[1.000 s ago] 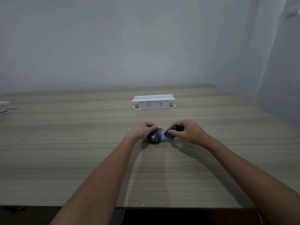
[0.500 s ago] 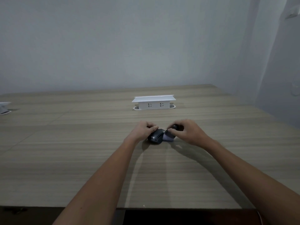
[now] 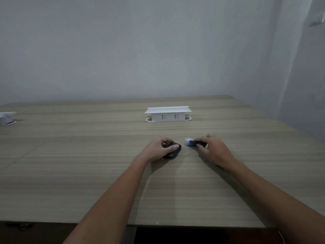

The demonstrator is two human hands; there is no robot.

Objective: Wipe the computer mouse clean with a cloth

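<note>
A black computer mouse (image 3: 173,150) lies on the wooden table (image 3: 88,164), a little right of centre. My left hand (image 3: 160,148) grips it from the left, thumb across its top. My right hand (image 3: 212,149) is to the right of the mouse, apart from it, and pinches a small cloth (image 3: 188,142) that looks pale at its tip and dark near my fingers. The cloth is off the mouse and sticks out leftwards from my fingertips. Most of the cloth is hidden in my hand.
A white pop-up socket box (image 3: 168,113) stands on the table behind the mouse. A second white one (image 3: 7,118) sits at the far left edge. A grey wall rises behind the table and on the right. The table's near edge runs along the bottom.
My right hand has pulled the cloth off the mouse and moved to the right, leaving a gap. My left hand stays on the mouse.
</note>
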